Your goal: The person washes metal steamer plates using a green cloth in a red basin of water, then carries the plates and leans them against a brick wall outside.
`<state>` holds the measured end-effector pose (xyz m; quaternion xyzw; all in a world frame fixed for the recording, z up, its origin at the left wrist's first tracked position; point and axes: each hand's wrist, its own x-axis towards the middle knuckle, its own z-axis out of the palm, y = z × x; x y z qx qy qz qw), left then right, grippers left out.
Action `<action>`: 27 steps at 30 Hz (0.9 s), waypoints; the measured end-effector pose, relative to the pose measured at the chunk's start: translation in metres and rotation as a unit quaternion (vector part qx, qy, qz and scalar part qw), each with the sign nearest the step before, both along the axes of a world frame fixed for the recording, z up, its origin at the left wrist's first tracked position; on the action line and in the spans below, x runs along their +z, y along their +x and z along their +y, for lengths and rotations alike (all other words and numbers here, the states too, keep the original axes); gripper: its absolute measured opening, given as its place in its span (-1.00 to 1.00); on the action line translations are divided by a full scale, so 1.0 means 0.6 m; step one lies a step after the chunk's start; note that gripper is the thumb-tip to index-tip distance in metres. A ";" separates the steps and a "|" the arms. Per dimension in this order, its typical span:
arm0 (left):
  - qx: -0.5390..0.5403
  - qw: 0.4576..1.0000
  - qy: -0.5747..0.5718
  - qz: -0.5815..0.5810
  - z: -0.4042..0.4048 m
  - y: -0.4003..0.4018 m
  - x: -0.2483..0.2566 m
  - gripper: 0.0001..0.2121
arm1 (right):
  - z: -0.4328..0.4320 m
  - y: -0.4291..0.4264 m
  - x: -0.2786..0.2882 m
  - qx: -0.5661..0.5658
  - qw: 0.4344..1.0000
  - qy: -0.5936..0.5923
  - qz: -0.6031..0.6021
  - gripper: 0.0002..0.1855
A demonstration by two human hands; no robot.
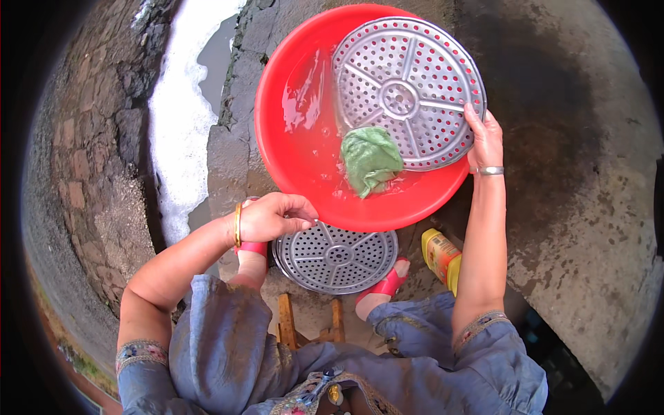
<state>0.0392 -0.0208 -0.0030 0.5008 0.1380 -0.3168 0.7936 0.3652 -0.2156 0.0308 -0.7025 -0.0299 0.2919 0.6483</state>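
My right hand [485,136] grips the right edge of a round perforated metal steamer tray [399,98], which lies tilted in a large red plastic basin [290,171]. A wet green cloth [370,160] rests in the basin against the tray's lower left edge, in shallow water. My left hand [280,217] is at the basin's near left rim, thumb and fingertips close together; whether anything small is between them cannot be told. Below the rim, a second perforated steamer tray [340,255] lies on the ground between my feet, partly hidden by the basin, possibly with another under it.
A yellow plastic bottle [442,258] with a label lies right of the ground tray. Wooden stool legs [287,319] show beneath me. A channel of foamy water [179,119] runs along the left, beside a stone edge. The concrete [586,249] at right is partly wet.
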 end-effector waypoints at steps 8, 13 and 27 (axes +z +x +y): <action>0.257 0.948 -0.169 -0.084 0.017 0.047 0.065 -0.36 | 0.066 -0.179 0.105 0.244 0.852 -0.048 -0.460 -0.67; 0.434 0.877 -0.202 0.037 0.036 0.045 0.085 -0.57 | 0.071 -0.312 0.056 0.374 0.799 -0.078 -0.463 -0.48; 0.506 0.859 -0.021 0.076 0.085 -0.020 0.070 -0.63 | 0.046 -0.237 -0.146 0.468 0.706 -0.458 -0.270 -0.42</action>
